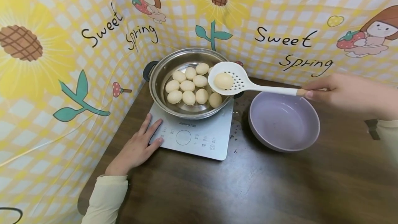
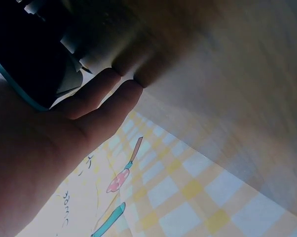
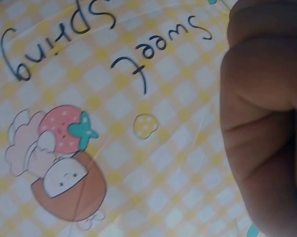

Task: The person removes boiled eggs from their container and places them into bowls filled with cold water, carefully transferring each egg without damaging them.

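Note:
In the head view my right hand [image 1: 351, 94] grips the wooden end of a white slotted spoon [image 1: 270, 88]. One egg [image 1: 223, 81] lies in the spoon's bowl, above the right side of a steel pot [image 1: 161, 101]. Several pale eggs [image 1: 187, 86] sit in the pot. It stands on a white induction cooker [image 1: 199, 144]. At the cooker's left edge rests my left hand [image 1: 135, 148], fingers spread. The left wrist view shows two extended fingers of the left hand [image 2: 84, 113]. Curled fingers of the right hand [image 3: 267, 113] fill the right wrist view's right side.
A purple bowl [image 1: 284, 122] stands right of the cooker, below the spoon's handle. Water drops dot the dark wooden table [image 1: 248, 189] between them. A yellow checked cloth [image 1: 174, 9] with printed flowers walls the left and back. Black handles [image 1: 150, 71] stick out from the pot.

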